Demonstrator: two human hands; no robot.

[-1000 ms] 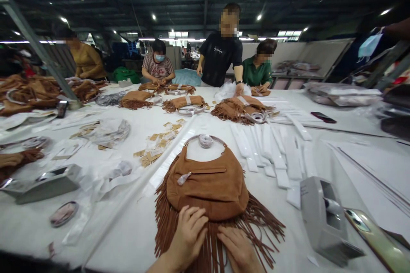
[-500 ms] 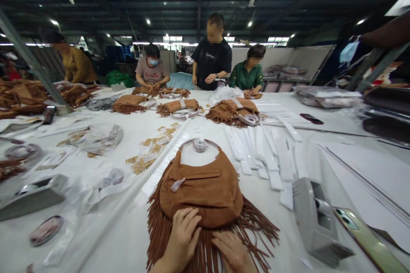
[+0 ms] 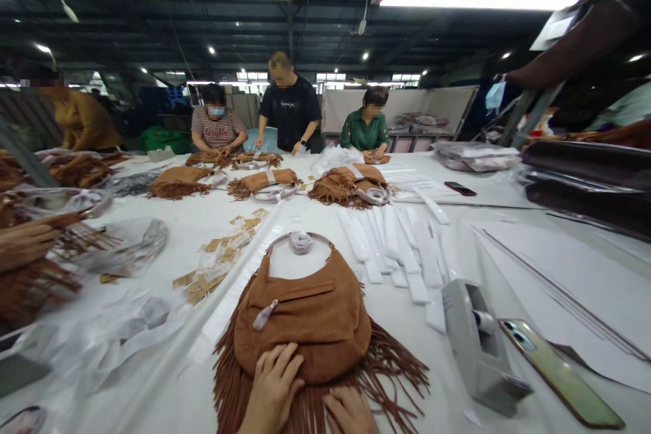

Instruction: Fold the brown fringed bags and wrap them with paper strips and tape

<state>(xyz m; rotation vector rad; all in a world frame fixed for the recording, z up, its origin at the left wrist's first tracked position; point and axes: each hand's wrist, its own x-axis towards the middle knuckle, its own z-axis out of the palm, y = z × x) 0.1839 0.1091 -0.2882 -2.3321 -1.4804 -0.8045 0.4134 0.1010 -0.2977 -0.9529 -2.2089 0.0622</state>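
Note:
A brown suede handbag (image 3: 305, 325) lies flat in front of me, its strap curving away from me. Long brown fringe (image 3: 397, 366) spreads from its lower edge and sides. A slanted zip runs across the front, with a wrapped pull (image 3: 265, 315) at its left end. My left hand (image 3: 274, 386) rests on the bag's lower edge, fingers extended over the suede. Lower and to the right, my right hand (image 3: 350, 410) lies on the fringe with its fingers stretched out; the picture's bottom edge cuts it off. A wrapped coil (image 3: 300, 242) sits at the strap's top.
White strips (image 3: 391, 244) lie behind the bag. To the right are a grey tape dispenser (image 3: 481, 346) and a phone (image 3: 562, 373); paper tags (image 3: 224, 258) lie left. A co-worker's hand (image 3: 25, 244) holds a fringed bag at far left. Several people work across the table.
My view has turned right, so everything sits further left. A co-worker's hand with a fringed bag has appeared at left. The standing person now leans over the table. My hands stay on the bag.

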